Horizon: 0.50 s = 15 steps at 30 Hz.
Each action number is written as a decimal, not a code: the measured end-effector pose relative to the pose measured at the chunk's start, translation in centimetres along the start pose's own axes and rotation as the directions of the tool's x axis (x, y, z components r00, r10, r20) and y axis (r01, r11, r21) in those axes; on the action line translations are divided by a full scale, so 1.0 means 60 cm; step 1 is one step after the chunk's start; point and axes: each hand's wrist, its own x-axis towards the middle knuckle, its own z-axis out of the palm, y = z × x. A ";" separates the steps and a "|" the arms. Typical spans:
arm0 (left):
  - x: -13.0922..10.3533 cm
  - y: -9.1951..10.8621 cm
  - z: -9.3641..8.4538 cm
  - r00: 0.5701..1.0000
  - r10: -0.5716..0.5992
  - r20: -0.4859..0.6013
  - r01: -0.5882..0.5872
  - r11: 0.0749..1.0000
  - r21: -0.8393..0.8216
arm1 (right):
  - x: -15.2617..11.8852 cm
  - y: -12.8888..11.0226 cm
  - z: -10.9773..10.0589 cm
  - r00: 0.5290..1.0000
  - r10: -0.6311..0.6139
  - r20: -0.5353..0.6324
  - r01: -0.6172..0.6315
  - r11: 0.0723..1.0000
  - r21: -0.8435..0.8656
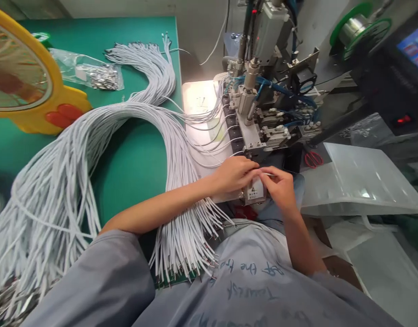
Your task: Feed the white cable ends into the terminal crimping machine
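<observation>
My left hand (234, 174) and my right hand (280, 184) meet just in front of the bench machine (248, 118), fingertips close together. Both have their fingers pinched. A short bit of thin white cable (268, 174) shows at the fingers of my right hand; whatever is between my left fingers is hidden. Below the fingertips sits a small block with a white warning label (255, 190). Several single white cables run from the machine's dark block to a large bundle of white cables (181, 154), which passes beneath my left forearm.
A green mat (130, 159) covers the table. On it lie a clear bag of metal parts (102, 77) and a yellow racket-shaped thing (66, 95). To the right are a wire spool (355, 27), red-handled scissors (313, 159), a screen (413, 50) and a translucent plastic bin (369, 177).
</observation>
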 end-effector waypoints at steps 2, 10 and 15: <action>0.001 -0.008 0.001 0.999 0.000 -0.048 -0.002 0.999 -0.034 | 0.015 0.000 -0.006 0.993 -0.018 -0.118 0.032 0.993 0.114; 0.000 -0.019 0.000 0.993 0.055 -0.106 -0.061 0.997 -0.056 | 0.029 -0.006 0.002 1.000 -0.005 -0.011 0.009 0.920 0.391; 0.002 -0.021 0.003 0.994 0.053 -0.094 -0.059 0.996 -0.068 | 0.039 0.016 0.013 0.991 -0.083 -0.101 0.107 0.959 0.263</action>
